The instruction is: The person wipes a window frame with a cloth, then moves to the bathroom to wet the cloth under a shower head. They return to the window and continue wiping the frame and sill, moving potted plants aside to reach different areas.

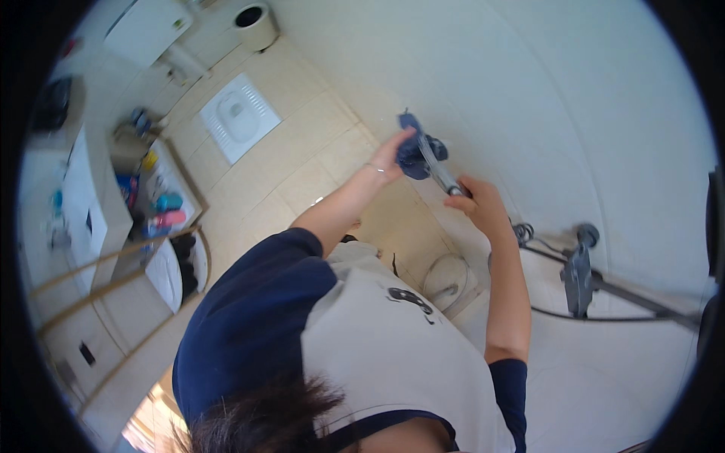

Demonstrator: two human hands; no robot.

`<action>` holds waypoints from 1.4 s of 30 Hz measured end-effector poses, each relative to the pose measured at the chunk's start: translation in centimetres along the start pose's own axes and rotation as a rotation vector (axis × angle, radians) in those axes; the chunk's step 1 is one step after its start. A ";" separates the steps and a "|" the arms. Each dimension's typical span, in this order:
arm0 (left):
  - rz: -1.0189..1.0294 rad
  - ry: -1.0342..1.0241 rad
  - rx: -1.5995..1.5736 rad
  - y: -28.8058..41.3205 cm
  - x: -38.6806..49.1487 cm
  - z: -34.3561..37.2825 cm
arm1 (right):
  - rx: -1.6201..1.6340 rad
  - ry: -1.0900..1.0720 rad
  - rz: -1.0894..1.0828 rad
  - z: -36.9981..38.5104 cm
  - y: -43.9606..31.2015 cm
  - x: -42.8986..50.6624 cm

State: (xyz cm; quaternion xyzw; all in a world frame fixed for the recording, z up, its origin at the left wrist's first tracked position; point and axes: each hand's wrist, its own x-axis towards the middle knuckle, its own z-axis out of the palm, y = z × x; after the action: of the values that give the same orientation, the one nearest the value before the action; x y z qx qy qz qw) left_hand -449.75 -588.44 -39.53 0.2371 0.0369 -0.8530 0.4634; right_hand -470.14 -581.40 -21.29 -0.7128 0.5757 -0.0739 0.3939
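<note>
My left hand [391, 156] grips a crumpled dark blue cloth or thin plastic piece [413, 161] in front of the pale wall. My right hand [478, 201] is closed around the lower end of a silver-grey stick-like item [439, 167]. Its upper part is blurred and lies against the dark blue piece, so its exact kind cannot be told. Both hands are at about the same distance from the body, the left one slightly farther out.
A white squat toilet [239, 116] is set in the beige tiled floor. A bin [257, 28] stands beyond it. Bottles [169, 218] sit on a low shelf at left. A grey shower fitting [579, 277] and bar are at right, with a hose [447, 277] near the floor.
</note>
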 end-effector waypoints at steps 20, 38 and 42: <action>-0.025 0.095 0.060 1.4 2.3 -6.3 | 0.000 -0.099 0.079 1.8 -1.4 3.5; -0.252 -0.372 -0.065 1.8 4.2 -2.0 | 0.217 0.092 0.207 1.9 0.7 1.5; -0.345 -0.426 0.032 -0.1 4.3 -2.5 | 0.027 0.074 0.053 2.8 0.3 1.3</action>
State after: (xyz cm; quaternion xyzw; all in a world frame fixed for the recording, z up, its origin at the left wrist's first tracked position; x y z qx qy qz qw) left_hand -450.89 -591.02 -43.62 0.0500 -0.0351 -0.9504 0.3050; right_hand -468.37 -581.19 -23.87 -0.6888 0.6073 -0.0975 0.3837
